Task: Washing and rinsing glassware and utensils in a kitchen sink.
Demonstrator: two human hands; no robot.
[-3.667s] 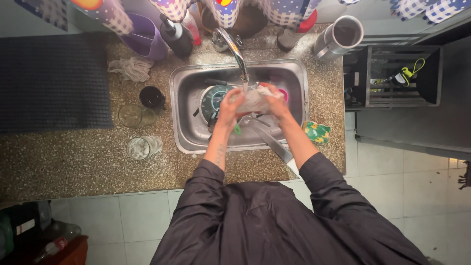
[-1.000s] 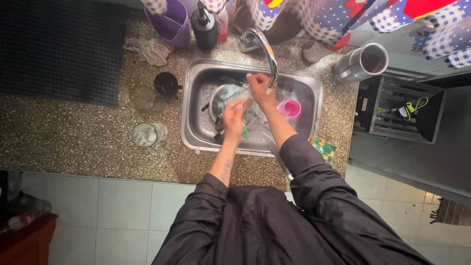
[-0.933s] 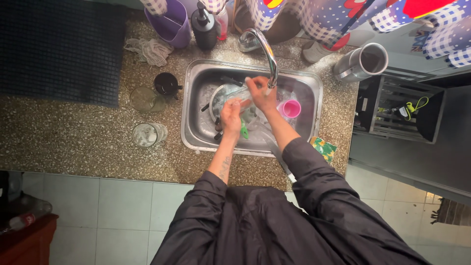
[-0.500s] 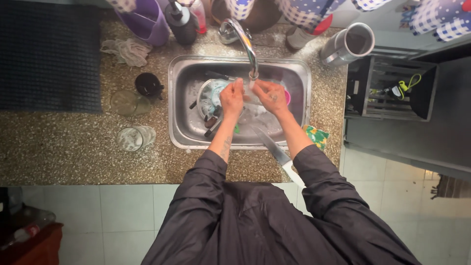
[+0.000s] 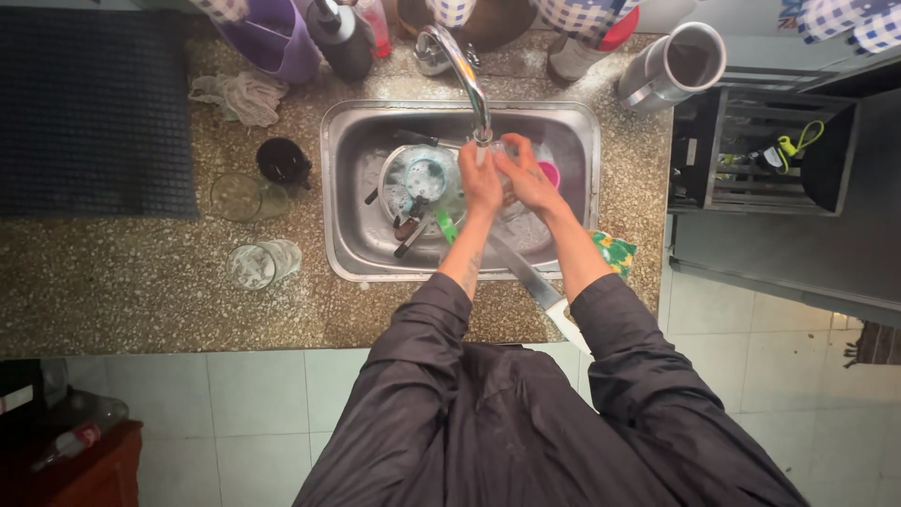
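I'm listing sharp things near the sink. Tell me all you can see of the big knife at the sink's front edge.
The knife has a long, grey, metal-looking blade and a pale handle. It lies flat and slanted across the front rim of the steel sink, blade tip over the basin, handle out over the speckled counter toward the person. It runs between the forearms; the sleeve hides the handle's end. Neither hand touches it.

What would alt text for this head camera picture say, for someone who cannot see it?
Seen from above, a person in a dark jacket holds the left hand and right hand together around a clear item under the faucet of a steel sink full of dishes. A large knife lies on the sink's front edge, and glasses stand on the speckled counter.
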